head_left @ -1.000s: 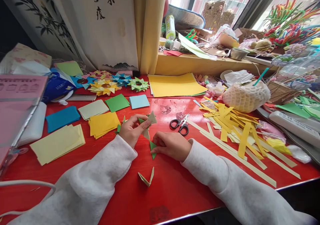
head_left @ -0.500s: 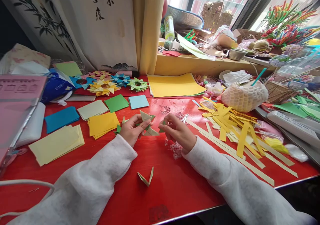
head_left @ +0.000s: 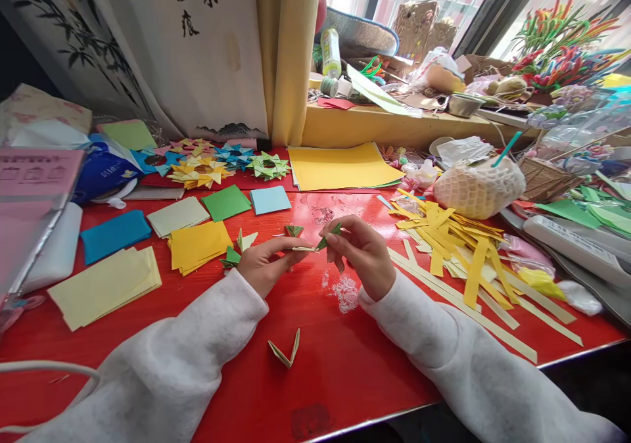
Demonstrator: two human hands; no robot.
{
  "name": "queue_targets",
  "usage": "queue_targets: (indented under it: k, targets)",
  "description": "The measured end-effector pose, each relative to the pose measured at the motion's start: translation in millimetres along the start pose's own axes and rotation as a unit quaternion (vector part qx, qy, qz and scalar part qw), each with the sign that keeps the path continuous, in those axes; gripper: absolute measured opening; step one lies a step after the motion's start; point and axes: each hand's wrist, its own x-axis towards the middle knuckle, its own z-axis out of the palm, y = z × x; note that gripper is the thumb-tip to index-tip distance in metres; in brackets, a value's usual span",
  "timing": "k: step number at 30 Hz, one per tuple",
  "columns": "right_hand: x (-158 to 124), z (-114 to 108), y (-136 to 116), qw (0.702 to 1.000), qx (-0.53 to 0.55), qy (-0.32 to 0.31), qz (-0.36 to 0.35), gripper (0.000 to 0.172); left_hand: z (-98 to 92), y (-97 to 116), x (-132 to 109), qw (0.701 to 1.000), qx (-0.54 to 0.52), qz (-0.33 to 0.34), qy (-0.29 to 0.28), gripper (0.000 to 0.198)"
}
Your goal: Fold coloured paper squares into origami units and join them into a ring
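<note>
My left hand (head_left: 265, 264) pinches a chain of folded cream and green paper units, with the cream edge (head_left: 306, 249) pointing right between its fingers. Green and cream points (head_left: 247, 240) of that paper show behind and left of the hand; how they join is partly hidden. Between the thumb and fingertips of my right hand (head_left: 363, 257) is a green folded paper piece (head_left: 329, 236). Its lower tip meets, or nearly meets, the cream edge. Nearer to me, a separate cream folded paper piece (head_left: 284, 352) stands in a V on the red table (head_left: 276, 403).
Behind my left hand lie yellow (head_left: 200, 247), blue (head_left: 115, 236), cream (head_left: 106, 288) and green (head_left: 226, 202) paper stacks. Several folded paper rings (head_left: 200, 170) sit farther back. Paper strips (head_left: 451, 249) are piled at right, near a net-covered cup (head_left: 478, 190).
My left hand has turned the cream-and-green paper from face-on to nearly edge-on. My right hand has brought the green piece against or very near it. The view has shifted slightly.
</note>
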Motion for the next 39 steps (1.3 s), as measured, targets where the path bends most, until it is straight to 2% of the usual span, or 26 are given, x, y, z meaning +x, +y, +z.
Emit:
queue_targets:
  k: [8, 18, 30, 39]
  targets:
    - [-2.2, 1.4, -0.2, 0.999, 0.010, -0.028, -0.038, 0.007, 0.6, 1.6, -0.9, 1.000, 0.003, 0.014, 0.007, 0.017]
    - [-4.7, 2.8, 0.1, 0.998, 0.006, -0.023, -0.053, 0.006, -0.2, 1.6, -1.4, 0.999, 0.018, 0.030, 0.003, 0.018]
    - [-5.5, 3.2, -0.7, 0.999, -0.001, -0.029, -0.044, 0.005, 0.7, 0.3, -1.6, 0.999, 0.019, 0.046, 0.003, 0.016]
    - [-6.8, 4.2, -0.7, 0.998, -0.014, -0.027, -0.052, 0.006, 0.1, 2.8, -2.0, 0.999, 0.027, 0.030, 0.001, 0.018]
